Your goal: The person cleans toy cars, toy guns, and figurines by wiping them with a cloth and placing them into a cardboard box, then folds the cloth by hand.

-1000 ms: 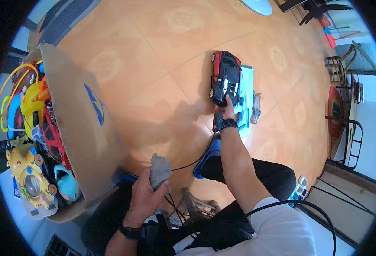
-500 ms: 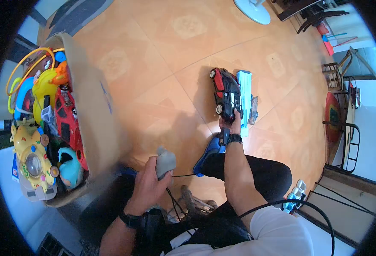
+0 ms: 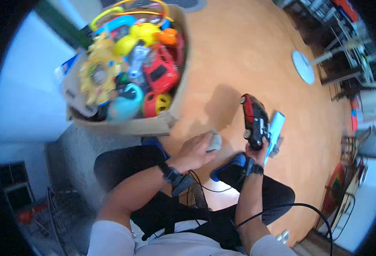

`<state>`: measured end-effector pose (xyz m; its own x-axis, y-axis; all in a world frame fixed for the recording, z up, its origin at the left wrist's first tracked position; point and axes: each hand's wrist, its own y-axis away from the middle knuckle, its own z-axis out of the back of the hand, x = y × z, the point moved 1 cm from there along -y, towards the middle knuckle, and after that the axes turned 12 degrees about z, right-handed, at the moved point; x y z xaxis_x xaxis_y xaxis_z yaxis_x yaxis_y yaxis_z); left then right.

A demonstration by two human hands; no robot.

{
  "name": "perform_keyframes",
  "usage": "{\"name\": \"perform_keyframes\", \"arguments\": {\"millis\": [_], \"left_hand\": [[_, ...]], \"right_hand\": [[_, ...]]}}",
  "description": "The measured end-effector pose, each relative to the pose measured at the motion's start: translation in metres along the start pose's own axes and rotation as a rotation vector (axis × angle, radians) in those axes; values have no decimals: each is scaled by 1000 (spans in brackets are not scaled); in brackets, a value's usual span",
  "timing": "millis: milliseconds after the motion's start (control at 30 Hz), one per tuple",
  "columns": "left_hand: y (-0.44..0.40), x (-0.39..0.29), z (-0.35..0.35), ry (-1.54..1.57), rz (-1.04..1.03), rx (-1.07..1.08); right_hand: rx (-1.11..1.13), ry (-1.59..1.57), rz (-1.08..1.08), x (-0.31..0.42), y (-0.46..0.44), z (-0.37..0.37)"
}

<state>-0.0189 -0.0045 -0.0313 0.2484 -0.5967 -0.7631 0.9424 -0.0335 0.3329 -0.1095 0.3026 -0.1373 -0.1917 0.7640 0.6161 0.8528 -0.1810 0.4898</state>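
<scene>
My left hand [image 3: 193,152] is closed round a bunched grey cloth [image 3: 215,141], which shows past the fingertips. My right hand [image 3: 257,150] grips the rear end of a black and red toy car [image 3: 255,121], held up over the floor with its wheels toward the left. Just right of the car lies a light blue flat object [image 3: 275,130], partly hidden by the car and hand. A small greyish thing [image 3: 277,146] sits beside it, too blurred to name.
At the left stands a cardboard box [image 3: 180,91] heaped with toys, among them a red toy car [image 3: 161,70] and a yellow toy [image 3: 98,77]. A round white stand base [image 3: 303,67] is on the tiled floor [image 3: 239,47]. A black cable [image 3: 290,205] crosses near my right arm.
My view has swung left, so the box appears higher and nearer the middle. My left hand with the cloth has come closer to the toy car, which stays in my right hand.
</scene>
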Motion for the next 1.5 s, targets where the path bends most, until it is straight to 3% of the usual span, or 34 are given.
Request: {"name": "perform_keyframes", "arguments": {"millis": [100,300,567,667,733,900,967,1033,1100,1200,1333,1500], "left_hand": [[12,12,6,-34,35,5],[22,28,10,-56,52,-13],[41,21,28,-17,102,36],[33,33,18,-57,-9,-35],[22,66,-11,171,-113,-25],[31,79,-8,324,-125,-36],[33,78,-5,317,-131,-36],[33,77,-5,297,-139,-37],[32,76,-5,273,-148,-46],[26,73,-8,279,-170,-59],[24,62,-9,445,-160,-57],[25,68,1,426,-113,-97]], "right_hand": [[89,96,54,10,26,-48],[473,253,164,29,107,-182],[746,412,128,-30,206,-301],[750,488,126,-69,213,-318],[695,478,186,-100,213,-327],[685,291,292,-146,227,-346],[705,477,322,-156,225,-348],[823,1005,14,-136,231,-344],[927,1291,626,-133,223,-328],[869,1135,670,-118,211,-310],[1042,1176,923,-121,212,-295],[1113,1090,911,-123,211,-288]]}}
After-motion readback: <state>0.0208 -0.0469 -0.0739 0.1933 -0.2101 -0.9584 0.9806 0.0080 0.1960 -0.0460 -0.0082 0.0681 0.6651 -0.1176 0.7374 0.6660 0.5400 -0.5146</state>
